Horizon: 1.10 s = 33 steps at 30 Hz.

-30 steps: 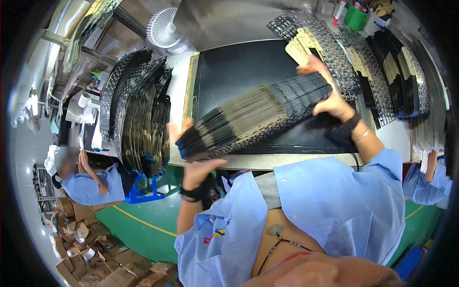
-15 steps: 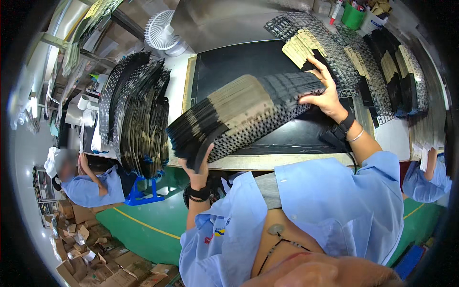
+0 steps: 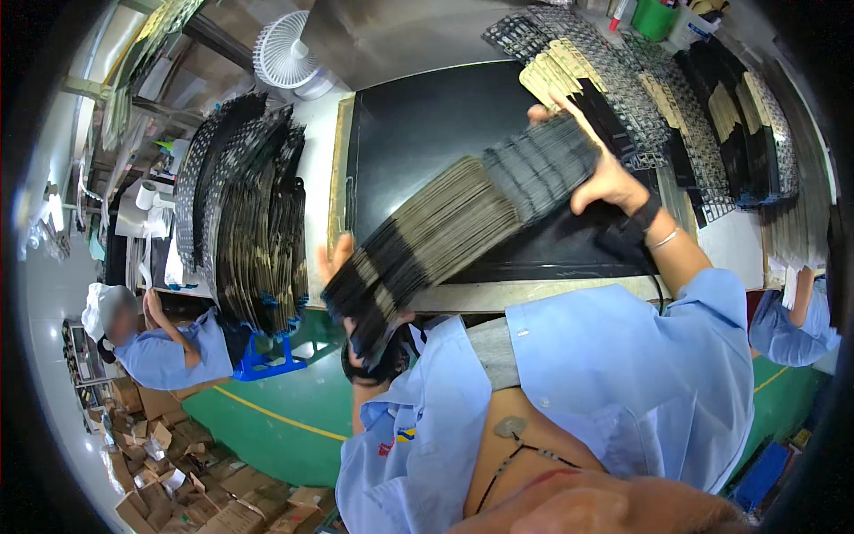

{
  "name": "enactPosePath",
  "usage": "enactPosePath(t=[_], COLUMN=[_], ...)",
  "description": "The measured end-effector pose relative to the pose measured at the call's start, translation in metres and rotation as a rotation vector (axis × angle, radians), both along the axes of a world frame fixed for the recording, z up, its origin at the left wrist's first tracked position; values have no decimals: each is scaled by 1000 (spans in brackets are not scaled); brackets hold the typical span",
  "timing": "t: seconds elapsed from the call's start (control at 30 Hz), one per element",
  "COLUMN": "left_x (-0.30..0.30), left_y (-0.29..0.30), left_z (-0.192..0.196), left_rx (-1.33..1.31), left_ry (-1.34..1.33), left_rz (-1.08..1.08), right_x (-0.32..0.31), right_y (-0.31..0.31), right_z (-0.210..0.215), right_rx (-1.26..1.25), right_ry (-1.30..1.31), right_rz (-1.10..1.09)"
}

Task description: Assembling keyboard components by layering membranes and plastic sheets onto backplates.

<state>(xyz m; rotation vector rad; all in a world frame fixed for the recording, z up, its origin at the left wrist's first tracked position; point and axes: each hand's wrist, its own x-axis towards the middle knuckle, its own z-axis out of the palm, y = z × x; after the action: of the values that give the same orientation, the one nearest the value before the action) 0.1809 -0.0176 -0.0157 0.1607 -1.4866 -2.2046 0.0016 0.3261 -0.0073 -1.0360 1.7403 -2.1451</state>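
Note:
Between my hands, a thick stack of thin black-and-tan sheets [image 3: 461,205] is held tilted above the black mat [image 3: 427,116]. The many layered edges of the stack face up. My left hand [image 3: 336,258] grips its near left end, mostly hidden behind it, with fingertips showing past the far side. At the far right end, my right hand [image 3: 609,178] clasps the stack between the thumb and the fingers. Just beyond that hand lie cream-coloured strips [image 3: 562,71] on top of patterned black sheets [image 3: 614,84].
Tall piles of similar sheets [image 3: 253,205] stand to the left, near a white fan [image 3: 286,52]. More stacks [image 3: 747,125] line the right side, by a green container [image 3: 654,20]. A co-worker [image 3: 169,343] is at the left; another person's sleeve [image 3: 794,325] shows at the right.
The stack has turned in my hands: its dotted side face has gone out of sight and the layered edges now face up. My left-hand fingers have come round to its far side.

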Motion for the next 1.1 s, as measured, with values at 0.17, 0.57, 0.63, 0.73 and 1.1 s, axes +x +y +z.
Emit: enactPosePath(t=[0.17, 0.57, 0.63, 0.73, 1.1], left_x=[3, 5, 4, 6, 15], left_y=[-23, -14, -15, -6, -36], left_z=[-26, -50, -36, -28, -88], left_rx=[407, 707, 316, -768, -1488], left_ry=[-130, 214, 154, 34, -410], left_rz=[-109, -92, -19, 144, 131], right_x=[-4, 10, 6, 2, 11], right_y=[11, -4, 5, 6, -35], right_z=[2, 17, 7, 14, 119], right_rx=[191, 119, 142, -104, 810], right_ry=[-5, 111, 29, 93, 1097], right_rz=[-247, -187, -139, -289, -185])
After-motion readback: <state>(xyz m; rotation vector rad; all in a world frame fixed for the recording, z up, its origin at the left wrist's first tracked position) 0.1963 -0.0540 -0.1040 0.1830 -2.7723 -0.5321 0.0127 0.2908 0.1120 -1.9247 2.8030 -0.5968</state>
